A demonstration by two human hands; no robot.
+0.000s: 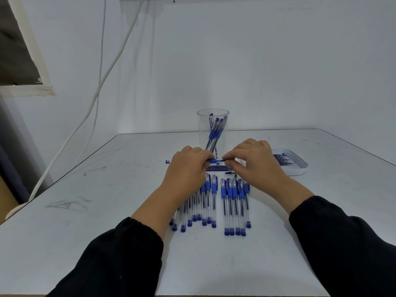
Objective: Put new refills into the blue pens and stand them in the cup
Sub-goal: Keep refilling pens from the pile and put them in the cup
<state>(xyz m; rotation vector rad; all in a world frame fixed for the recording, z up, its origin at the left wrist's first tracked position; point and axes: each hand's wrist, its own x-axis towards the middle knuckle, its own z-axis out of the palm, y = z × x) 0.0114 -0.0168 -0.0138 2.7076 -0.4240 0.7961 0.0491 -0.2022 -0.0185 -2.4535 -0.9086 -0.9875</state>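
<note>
Left hand (188, 166) grips pen (211, 161) at rubber sleeve; right hand (255, 161) pinches tip end. Light, stiff, slick barrel — hold by sleeve.

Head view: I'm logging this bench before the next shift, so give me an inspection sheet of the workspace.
Surface: white table, scuffed with grey marks.
Job's things: clear cup holding several blue pens; two groups of capped pens, left group and right group, lying flat; white tray with refills; loose refills by the hands.
Clutter: a small cap near the right hand.
Hands: left hand grips a held pen; right hand pinches at its tip end.
Cables: white cables hanging down the wall at left.
Surroundings: plain white wall; a frame edge at upper left.
</note>
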